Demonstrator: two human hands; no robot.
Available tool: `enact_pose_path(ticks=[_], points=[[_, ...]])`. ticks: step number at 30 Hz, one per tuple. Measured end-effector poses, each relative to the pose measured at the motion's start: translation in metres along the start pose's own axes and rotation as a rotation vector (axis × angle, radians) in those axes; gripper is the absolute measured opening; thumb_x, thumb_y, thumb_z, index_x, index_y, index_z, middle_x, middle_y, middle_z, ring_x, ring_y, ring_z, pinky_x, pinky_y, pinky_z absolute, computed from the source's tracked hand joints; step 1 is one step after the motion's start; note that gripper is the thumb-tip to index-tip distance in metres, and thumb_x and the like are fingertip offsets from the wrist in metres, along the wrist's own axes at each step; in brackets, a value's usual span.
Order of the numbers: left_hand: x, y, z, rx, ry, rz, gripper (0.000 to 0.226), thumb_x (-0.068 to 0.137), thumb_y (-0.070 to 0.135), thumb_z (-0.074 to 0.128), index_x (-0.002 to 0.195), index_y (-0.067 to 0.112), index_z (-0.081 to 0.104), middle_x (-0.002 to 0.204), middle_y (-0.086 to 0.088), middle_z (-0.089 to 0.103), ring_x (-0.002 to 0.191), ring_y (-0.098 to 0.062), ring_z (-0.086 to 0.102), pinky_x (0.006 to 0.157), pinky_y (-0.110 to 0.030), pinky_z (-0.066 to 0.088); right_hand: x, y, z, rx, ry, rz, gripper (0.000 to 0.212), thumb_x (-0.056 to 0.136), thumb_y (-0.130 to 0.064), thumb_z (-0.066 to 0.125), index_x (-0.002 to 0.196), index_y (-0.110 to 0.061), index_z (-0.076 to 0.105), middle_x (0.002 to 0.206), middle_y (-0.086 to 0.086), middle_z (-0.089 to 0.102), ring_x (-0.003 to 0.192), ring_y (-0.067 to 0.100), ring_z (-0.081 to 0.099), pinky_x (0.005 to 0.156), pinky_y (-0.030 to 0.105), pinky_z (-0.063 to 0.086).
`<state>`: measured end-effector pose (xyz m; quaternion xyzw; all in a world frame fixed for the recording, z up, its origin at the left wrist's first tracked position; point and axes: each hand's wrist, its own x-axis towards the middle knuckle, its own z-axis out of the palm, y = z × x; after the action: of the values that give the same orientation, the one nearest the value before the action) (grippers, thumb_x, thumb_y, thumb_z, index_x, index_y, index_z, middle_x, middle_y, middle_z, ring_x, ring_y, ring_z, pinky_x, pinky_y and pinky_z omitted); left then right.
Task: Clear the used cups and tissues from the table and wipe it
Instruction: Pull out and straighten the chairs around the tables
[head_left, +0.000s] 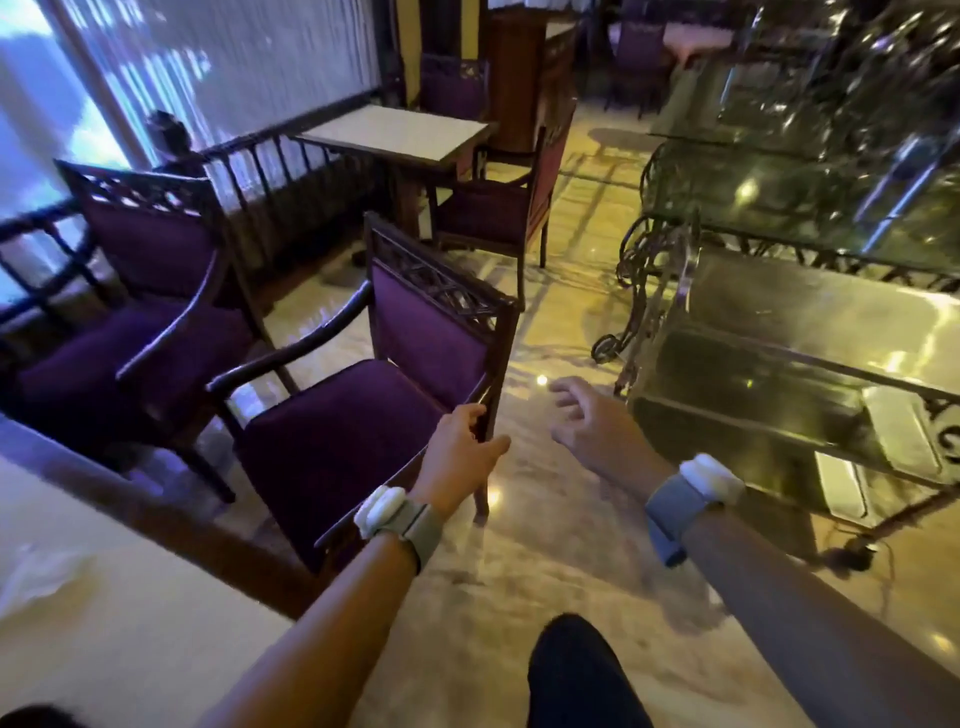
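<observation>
Table (130, 649) access looks the step: left hand (460, 457) grips the chair (337, 441) beside it, right hand (592, 431) relaxed, empty; next, shift the chair aside.

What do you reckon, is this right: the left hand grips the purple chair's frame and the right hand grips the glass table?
Not quite. The left hand does grip the purple chair's frame, but the right hand grips nothing: it hangs open over the floor, apart from the glass table. The head view shows this.
</observation>
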<state>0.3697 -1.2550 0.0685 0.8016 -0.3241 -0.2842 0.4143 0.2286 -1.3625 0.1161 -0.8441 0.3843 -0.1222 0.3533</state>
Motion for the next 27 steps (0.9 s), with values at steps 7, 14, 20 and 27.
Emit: enact_pose_path(ticks=[7,14,20,27], points=[[0.159,0.033,0.026,-0.128,0.124,-0.121,0.07,0.082,0.035,0.071,0.142,0.022,0.037,0.137,-0.003,0.047,0.117,-0.019,0.054,0.098,-0.041,0.049,0.192,0.021,-0.019,-0.109,-0.14,-0.223,0.054,0.082,-0.014,0.065,0.133,-0.022,0.051,0.13,0.005,0.058,0.122,0.023,0.052,0.1,0.031,0.04],[0.274,0.063,0.05,-0.268,0.282,-0.318,0.068,0.083,0.033,0.071,0.14,0.019,0.038,0.133,-0.003,0.052,0.117,-0.019,0.053,0.1,-0.042,0.046,0.36,0.041,-0.029,-0.259,-0.356,-0.377,0.059,0.088,-0.012,0.056,0.144,-0.025,0.04,0.15,0.003,0.041,0.136,0.024,0.038,0.108,0.026,0.025],[0.347,0.07,0.057,-0.267,0.417,-0.383,0.065,0.083,0.029,0.071,0.139,0.018,0.039,0.121,0.003,0.048,0.116,-0.016,0.052,0.093,-0.029,0.044,0.464,0.03,-0.004,-0.433,-0.516,-0.555,0.065,0.089,-0.021,0.055,0.146,-0.037,0.03,0.146,0.003,0.041,0.129,0.031,0.044,0.109,0.045,0.035],[0.419,0.053,0.041,-0.201,0.484,-0.488,0.071,0.085,0.033,0.068,0.144,0.023,0.029,0.132,-0.001,0.041,0.108,-0.01,0.047,0.084,-0.023,0.041,0.55,0.004,0.044,-0.716,-0.588,-0.888,0.084,0.084,-0.015,0.058,0.149,-0.045,0.014,0.16,0.004,0.014,0.14,0.034,0.025,0.107,0.046,0.036]])
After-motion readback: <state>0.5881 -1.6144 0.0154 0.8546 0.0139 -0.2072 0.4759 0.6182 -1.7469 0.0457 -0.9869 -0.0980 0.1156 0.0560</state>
